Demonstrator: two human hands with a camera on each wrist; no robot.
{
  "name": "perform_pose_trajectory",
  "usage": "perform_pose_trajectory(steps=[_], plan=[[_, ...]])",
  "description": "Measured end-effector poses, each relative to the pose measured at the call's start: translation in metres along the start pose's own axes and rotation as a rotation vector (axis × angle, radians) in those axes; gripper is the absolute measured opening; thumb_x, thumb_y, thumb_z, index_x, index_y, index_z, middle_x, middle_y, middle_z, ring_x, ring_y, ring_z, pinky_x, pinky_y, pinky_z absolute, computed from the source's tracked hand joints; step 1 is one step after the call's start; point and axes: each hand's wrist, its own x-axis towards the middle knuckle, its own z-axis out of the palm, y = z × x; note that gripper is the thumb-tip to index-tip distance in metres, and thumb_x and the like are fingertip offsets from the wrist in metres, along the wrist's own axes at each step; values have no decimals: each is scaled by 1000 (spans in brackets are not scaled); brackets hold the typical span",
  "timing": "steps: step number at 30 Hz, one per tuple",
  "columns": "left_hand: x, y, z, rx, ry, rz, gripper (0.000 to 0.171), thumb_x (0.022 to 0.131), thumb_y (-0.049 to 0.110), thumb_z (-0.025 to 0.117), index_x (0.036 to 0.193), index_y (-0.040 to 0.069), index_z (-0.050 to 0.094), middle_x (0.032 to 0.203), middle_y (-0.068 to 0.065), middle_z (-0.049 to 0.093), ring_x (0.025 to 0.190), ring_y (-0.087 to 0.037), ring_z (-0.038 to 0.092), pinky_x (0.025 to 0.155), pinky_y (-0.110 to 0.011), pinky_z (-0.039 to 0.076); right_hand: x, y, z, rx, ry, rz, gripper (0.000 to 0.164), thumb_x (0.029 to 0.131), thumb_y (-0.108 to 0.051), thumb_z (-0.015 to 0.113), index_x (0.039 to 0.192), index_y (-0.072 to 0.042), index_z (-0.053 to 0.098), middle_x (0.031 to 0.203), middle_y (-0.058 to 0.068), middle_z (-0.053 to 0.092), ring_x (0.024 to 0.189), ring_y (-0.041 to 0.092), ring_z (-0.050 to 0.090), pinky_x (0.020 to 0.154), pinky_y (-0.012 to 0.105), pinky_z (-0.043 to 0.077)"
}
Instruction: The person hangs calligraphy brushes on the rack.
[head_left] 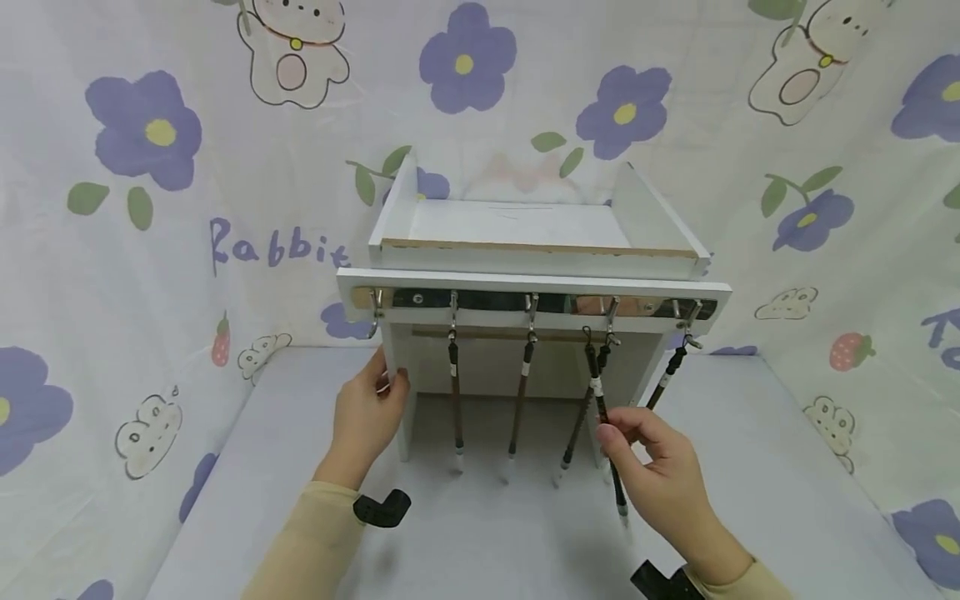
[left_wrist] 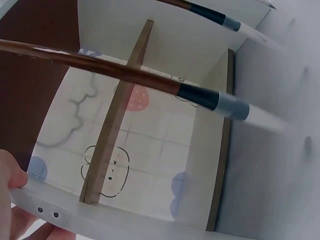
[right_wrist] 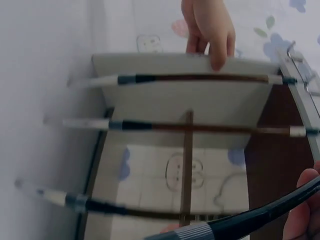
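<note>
A white wooden shelf (head_left: 540,260) stands on the table, with a row of metal hooks along its front rail. My left hand (head_left: 365,421) grips the edge of its left side panel (left_wrist: 125,220), thumb on one side and fingers on the other. My right hand (head_left: 660,467) pinches a dark-handled writing brush (head_left: 598,387) between thumb and fingers. This brush points tip down, its hanging loop free in the air left of a hook. Just behind it hangs another brush (head_left: 577,425). Brown-handled brushes (head_left: 456,392) hang from hooks nearer the left hand.
At the far left of the rail, a hook (head_left: 375,312) carries no brush. One more brush (head_left: 667,379) hangs at the far right, behind my right hand. White cloth with purple flowers (head_left: 468,58) covers the wall behind. Beneath lies a white tabletop (head_left: 480,542).
</note>
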Motion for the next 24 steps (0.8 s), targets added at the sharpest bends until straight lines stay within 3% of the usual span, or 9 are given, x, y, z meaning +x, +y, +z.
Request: perform_pose_trajectory(steps=[9, 24], plan=[[0, -1, 4, 1, 14, 7, 41, 97, 21, 54, 138, 20, 54, 120, -12, 65, 102, -29, 66, 80, -37, 57, 13, -11, 32, 38, -88, -75, 21, 86, 5, 68, 100, -11, 67, 87, -4, 64, 75, 9, 58, 66, 20, 50], [-1, -1, 3, 15, 27, 9, 39, 97, 22, 54, 136, 19, 56, 118, -11, 67, 100, -28, 67, 79, -38, 57, 30, -28, 67, 69, -228, -73, 11, 94, -11, 65, 103, -16, 67, 86, -9, 63, 73, 8, 56, 60, 25, 51]])
